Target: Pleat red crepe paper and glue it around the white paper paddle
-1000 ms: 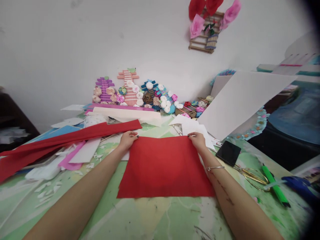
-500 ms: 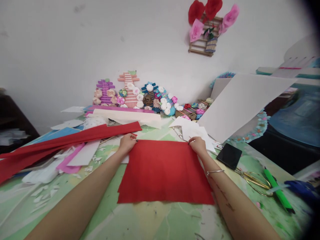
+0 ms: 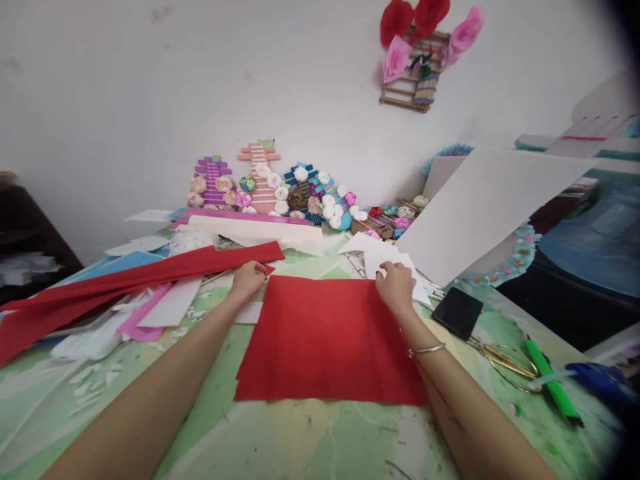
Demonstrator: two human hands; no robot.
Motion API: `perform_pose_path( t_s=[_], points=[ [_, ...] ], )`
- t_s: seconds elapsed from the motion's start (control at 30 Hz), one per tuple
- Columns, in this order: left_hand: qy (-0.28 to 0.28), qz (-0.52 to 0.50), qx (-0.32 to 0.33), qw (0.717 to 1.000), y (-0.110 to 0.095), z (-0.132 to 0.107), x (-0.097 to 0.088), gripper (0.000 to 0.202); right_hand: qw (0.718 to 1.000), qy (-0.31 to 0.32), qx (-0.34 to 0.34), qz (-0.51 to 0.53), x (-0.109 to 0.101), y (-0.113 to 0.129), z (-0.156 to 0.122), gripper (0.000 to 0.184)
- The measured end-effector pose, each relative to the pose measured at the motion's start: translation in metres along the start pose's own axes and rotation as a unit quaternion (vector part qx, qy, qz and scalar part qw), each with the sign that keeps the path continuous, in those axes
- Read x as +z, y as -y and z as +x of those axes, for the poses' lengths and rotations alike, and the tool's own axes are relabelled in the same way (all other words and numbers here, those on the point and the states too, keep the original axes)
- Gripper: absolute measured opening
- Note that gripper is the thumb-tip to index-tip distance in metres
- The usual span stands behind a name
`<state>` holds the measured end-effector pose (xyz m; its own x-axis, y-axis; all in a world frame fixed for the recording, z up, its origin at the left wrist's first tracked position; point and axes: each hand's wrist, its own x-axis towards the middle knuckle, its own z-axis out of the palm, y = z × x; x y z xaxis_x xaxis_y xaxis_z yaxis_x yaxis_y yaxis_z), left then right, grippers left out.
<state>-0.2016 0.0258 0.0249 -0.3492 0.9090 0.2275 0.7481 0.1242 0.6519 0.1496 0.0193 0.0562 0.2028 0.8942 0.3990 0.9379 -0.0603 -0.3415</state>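
Note:
A red paper sheet (image 3: 327,340) lies flat on the green table (image 3: 300,440) in front of me. My left hand (image 3: 247,280) pinches its far left corner, fingers curled closed. At the far right corner my right hand (image 3: 395,287) grips the sheet's edge, fingers bent over it, a thin bracelet on the wrist. Both forearms reach in along the sheet's two sides.
A long red paper strip (image 3: 125,283) runs off to the left over pink and white scraps. A black phone (image 3: 457,312), gold scissors (image 3: 505,363) and a green marker (image 3: 553,383) lie to the right. A big white board (image 3: 485,207) leans behind; paper flower crafts (image 3: 280,190) line the wall.
Both hands have shifted slightly along the sheet's far edge, which now sits a little farther from me; the fingers have curled tighter on the corners.

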Motion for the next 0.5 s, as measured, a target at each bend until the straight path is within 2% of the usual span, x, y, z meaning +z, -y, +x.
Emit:
perform_pose_path(
  t_s=[0.1,0.17,0.23,0.33,0.4,0.5],
  points=[
    [0.034,-0.002,0.020,0.999,0.002,-0.006,-0.018,0.023,0.996,-0.010,-0.086,0.035,-0.014,0.019,-0.014,0.028],
    [0.061,-0.008,0.041,0.997,0.005,-0.015,-0.030,0.022,0.971,0.000,-0.215,0.103,-0.027,0.037,-0.032,0.022],
    [0.086,0.009,0.079,0.993,0.011,-0.027,-0.041,0.023,0.916,0.050,-0.366,0.153,-0.042,0.058,-0.058,0.016],
    [0.115,0.072,0.166,0.977,0.024,-0.047,-0.051,0.031,0.825,0.163,-0.533,0.092,-0.063,0.087,-0.106,0.018],
    [0.122,0.096,0.215,0.964,0.033,-0.058,-0.055,0.033,0.789,0.212,-0.577,0.016,-0.071,0.097,-0.134,0.022],
    [0.133,0.091,0.253,0.954,0.042,-0.071,-0.058,0.036,0.776,0.215,-0.589,-0.067,-0.069,0.099,-0.161,0.018]
  ],
)
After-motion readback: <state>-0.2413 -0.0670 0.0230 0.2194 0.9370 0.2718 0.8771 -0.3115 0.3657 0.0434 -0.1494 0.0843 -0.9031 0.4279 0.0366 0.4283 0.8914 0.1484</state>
